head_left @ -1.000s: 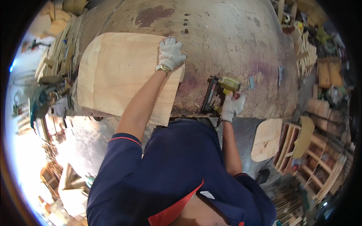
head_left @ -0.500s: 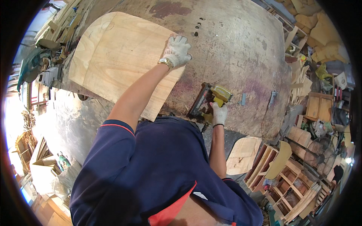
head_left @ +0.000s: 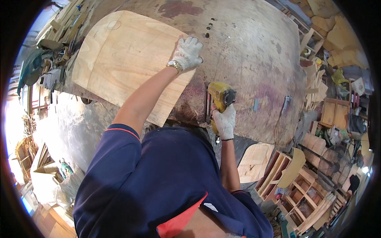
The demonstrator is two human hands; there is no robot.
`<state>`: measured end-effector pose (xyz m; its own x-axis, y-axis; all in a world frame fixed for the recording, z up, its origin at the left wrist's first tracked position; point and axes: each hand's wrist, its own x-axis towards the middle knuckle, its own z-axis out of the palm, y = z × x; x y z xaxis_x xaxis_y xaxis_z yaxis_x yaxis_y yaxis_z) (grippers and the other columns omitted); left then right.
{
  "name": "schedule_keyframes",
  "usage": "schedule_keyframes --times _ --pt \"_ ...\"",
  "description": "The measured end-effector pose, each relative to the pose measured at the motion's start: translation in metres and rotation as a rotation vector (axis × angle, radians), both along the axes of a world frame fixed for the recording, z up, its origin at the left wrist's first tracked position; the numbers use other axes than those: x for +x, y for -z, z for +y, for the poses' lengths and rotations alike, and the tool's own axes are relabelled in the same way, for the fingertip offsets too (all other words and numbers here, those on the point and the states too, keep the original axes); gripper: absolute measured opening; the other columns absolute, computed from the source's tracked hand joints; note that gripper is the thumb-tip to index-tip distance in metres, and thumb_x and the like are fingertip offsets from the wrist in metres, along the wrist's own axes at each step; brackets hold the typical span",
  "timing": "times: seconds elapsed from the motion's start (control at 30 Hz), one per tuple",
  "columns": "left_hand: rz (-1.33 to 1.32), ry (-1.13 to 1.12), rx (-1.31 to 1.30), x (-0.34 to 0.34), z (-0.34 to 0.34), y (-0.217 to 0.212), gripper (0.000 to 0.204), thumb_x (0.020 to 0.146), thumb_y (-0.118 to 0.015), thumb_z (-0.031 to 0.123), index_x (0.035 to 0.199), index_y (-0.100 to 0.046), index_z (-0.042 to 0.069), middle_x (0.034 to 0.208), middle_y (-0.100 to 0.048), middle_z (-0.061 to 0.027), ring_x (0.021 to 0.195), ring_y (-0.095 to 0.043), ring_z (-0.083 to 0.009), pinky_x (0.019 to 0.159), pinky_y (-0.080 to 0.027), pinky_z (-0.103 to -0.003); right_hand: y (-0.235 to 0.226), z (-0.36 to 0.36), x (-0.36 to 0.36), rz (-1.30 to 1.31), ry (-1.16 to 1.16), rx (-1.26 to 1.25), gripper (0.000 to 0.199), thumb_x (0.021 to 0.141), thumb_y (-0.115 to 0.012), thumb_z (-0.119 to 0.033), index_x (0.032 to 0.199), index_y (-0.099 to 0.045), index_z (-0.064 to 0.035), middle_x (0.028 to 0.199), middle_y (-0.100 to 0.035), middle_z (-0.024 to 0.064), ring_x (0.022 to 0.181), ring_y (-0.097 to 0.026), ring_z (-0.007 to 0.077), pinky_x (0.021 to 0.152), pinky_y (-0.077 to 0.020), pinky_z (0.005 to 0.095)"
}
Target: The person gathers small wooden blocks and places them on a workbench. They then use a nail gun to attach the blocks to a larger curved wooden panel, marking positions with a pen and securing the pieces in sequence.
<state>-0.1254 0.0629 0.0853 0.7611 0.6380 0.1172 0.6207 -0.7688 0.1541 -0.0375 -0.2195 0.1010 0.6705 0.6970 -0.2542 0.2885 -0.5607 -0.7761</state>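
A pale plywood panel with rounded far corners lies on the worn workbench, its near corner reaching the bench's front edge. My left hand, in a white knit glove, rests on the panel's right edge with its fingers spread over onto the bench. To the right of the panel, my gloved right hand is closed round the handle of a yellow and black nail gun. The gun is held near the front edge, apart from the panel. Its nose is hard to make out.
On the bench's right lie a small grey strip and a metal tool. A smaller plywood piece and wooden frames stand below right, near a fan. Wood strips are piled at far left.
My right hand has turned the nail gun more upright and shifted it slightly left. My left hand stays at the panel's edge, almost unmoved.
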Motion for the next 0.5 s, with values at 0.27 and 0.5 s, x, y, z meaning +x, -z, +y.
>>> schedule_keyframes --times 0.27,0.5 --pt "-0.321 -0.247 -0.111 -0.044 -0.041 0.004 0.053 0.088 -0.072 0.038 0.127 -0.064 0.003 0.143 -0.058 -0.0211 0.136 -0.052 -0.0402 0.112 -0.045 -0.048 -0.008 -0.040 0.038 0.118 -0.025 0.080 0.037 0.086 -0.071 0.001 0.121 -0.059 0.0011 0.086 -0.069 0.0079 0.061 -0.063 0.0129 0.053 -0.0515 0.0298" --pt "-0.093 -0.582 -0.080 -0.070 -0.157 0.018 0.072 0.079 -0.081 0.040 0.134 -0.062 -0.003 0.154 -0.050 -0.0248 0.147 -0.041 -0.0440 0.124 -0.030 -0.053 -0.012 -0.029 0.102 0.103 -0.334 0.016 0.046 0.081 -0.076 -0.008 0.123 -0.060 0.0000 0.089 -0.073 0.0140 0.069 -0.070 0.0219 0.065 -0.0567 0.0377"
